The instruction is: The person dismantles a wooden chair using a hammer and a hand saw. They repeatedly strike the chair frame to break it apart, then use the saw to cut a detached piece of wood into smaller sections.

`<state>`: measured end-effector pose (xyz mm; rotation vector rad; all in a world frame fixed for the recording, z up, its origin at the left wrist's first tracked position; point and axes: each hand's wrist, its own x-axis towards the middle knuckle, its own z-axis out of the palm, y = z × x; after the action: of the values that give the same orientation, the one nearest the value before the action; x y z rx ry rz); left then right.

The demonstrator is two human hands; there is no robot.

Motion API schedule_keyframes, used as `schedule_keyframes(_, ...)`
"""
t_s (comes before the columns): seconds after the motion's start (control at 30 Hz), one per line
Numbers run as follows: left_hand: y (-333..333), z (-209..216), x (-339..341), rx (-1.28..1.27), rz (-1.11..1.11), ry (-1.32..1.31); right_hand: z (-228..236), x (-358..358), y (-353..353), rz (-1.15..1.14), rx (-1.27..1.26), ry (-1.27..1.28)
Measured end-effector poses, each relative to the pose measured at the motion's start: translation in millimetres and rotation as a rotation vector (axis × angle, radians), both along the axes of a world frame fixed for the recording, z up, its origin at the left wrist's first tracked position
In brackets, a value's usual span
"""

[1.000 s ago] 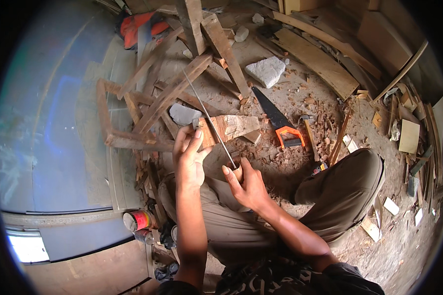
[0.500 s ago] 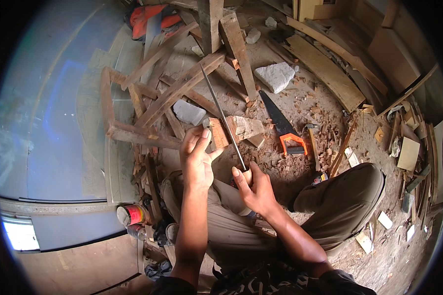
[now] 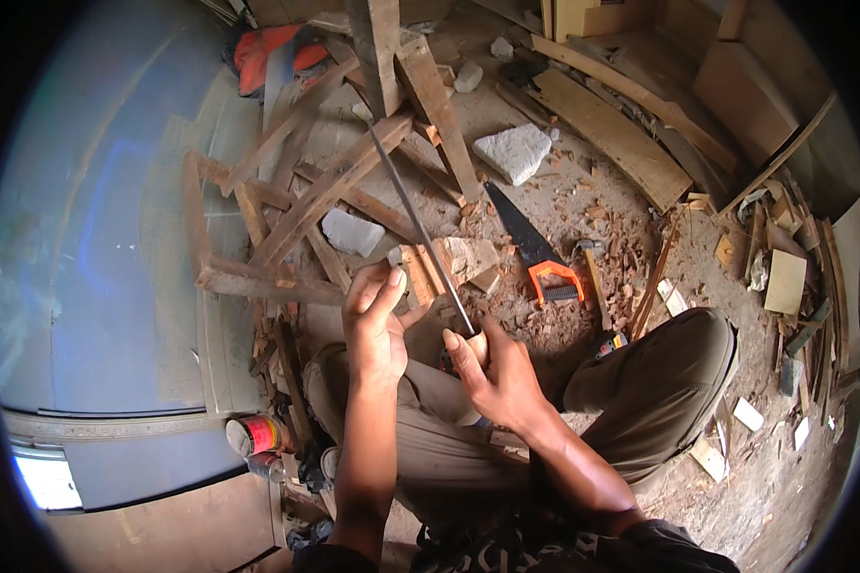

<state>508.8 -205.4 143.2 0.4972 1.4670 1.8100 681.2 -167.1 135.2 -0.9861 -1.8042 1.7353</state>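
Blue-grey sheeting [image 3: 115,248] fills the far left of your view, with a red-labelled tin [image 3: 260,435] at its lower right edge. Next comes a rough timber frame [image 3: 330,196] (its beams cross at odd angles), and a pale grey stone [image 3: 352,232] lies just beside one of its legs.

Your left hand [image 3: 375,334] has its fingers closed on the left end of a short wooden block [image 3: 466,258], thumb on top. The block sits in the middle of your view, in front of your crossed legs. Over it, at a slant, runs a long thin file [image 3: 411,202]; whether the metal actually bears on the wood, you cannot tell from this angle. Your right hand [image 3: 508,382] is wrapped around the file's wooden handle.

Compared with a second ago, more of the file seems to show beyond the block, while both grips are the same; I judge that the filing is in mid-stroke. The saw [image 3: 521,229], orange-handled, lies to the right of the block on the littered floor [image 3: 631,205], the hammer [image 3: 595,286] just beside it. Long planks [image 3: 612,134] and pale offcuts [image 3: 785,282] take up the far right
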Motion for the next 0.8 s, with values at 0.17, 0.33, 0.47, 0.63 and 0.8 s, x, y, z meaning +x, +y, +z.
schedule_keyframes(0.17,6,5,13,-0.044,0.022,0.032,18,13,-16,-0.183,0.221,0.409)
schedule_keyframes(0.33,-2,6,5,-0.030,0.014,-0.041,-3,-1,-11,-0.029,0.004,0.103)
schedule_keyframes(0.47,1,7,9,-0.027,0.034,-0.043,26,13,-19,-0.107,0.084,0.262)
schedule_keyframes(0.63,8,5,13,-0.027,-0.008,-0.036,-18,1,-14,-0.031,-0.073,0.082)
schedule_keyframes(0.8,2,10,12,-0.045,-0.008,0.030,21,12,-16,-0.107,0.073,0.168)
